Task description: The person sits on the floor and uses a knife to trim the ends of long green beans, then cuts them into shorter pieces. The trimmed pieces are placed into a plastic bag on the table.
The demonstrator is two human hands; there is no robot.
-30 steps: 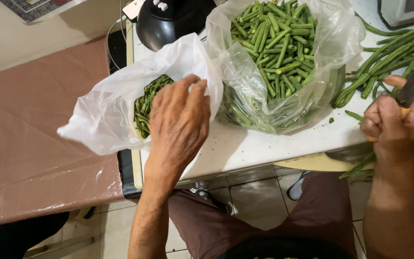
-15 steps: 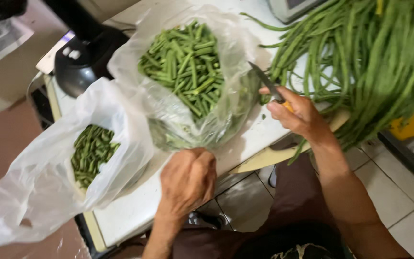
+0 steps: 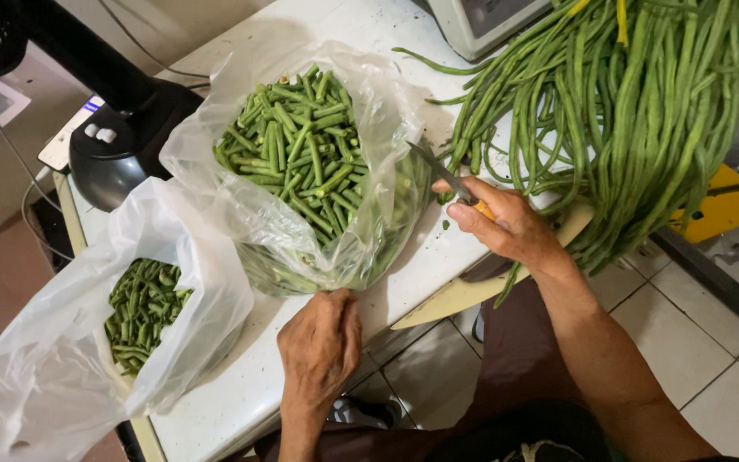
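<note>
My left hand [image 3: 322, 349] rests on the white table near its front edge, fingers curled against the bottom of a clear plastic bag [image 3: 250, 214] filled with cut green bean pieces [image 3: 297, 150]. My right hand [image 3: 506, 224] grips a knife with an orange handle, its blade [image 3: 434, 168] pointing up-left beside that bag. Just right of this hand lies a big pile of whole long beans [image 3: 635, 111], spread over a pale cutting board [image 3: 446, 299]. A second, white plastic bag [image 3: 70, 359] at the lower left holds more cut beans [image 3: 140, 310].
A black fan base with white buttons [image 3: 113, 137] stands at the table's back left. A grey scale [image 3: 481, 21] sits at the back edge. The table [image 3: 233, 402] ends near my lap; tiled floor and a yellow object [image 3: 724, 210] lie to the right.
The view has swung left and down. My left hand moved from the white bag to the clear bag's base. My right hand with the knife stays by the long beans.
</note>
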